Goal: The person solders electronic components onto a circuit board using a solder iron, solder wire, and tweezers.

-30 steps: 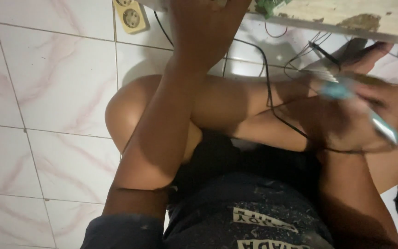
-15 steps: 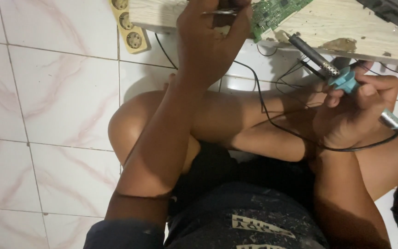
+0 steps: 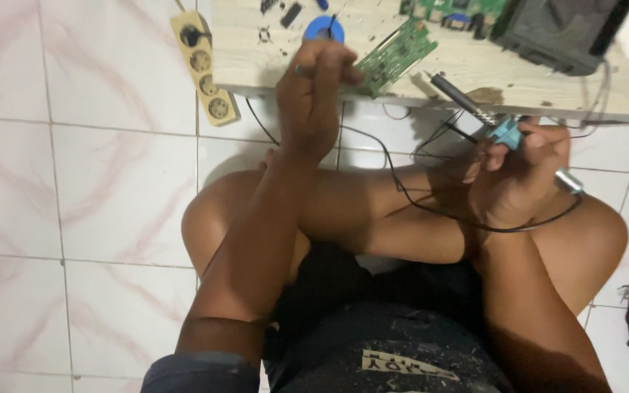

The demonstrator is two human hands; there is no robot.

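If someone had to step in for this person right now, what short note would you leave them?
Left hand: raised to the wooden board's edge, pinching a thin tool or wire I cannot identify, beside the green circuit board and blue solder spool.
Right hand: gripping the soldering iron, tip in the air, pointing toward the circuit board, not touching it. Its black cord trails across the legs.
Power strip lies on the tiled floor, left.
Done: tools in hand. Left: iron has not reached the board.
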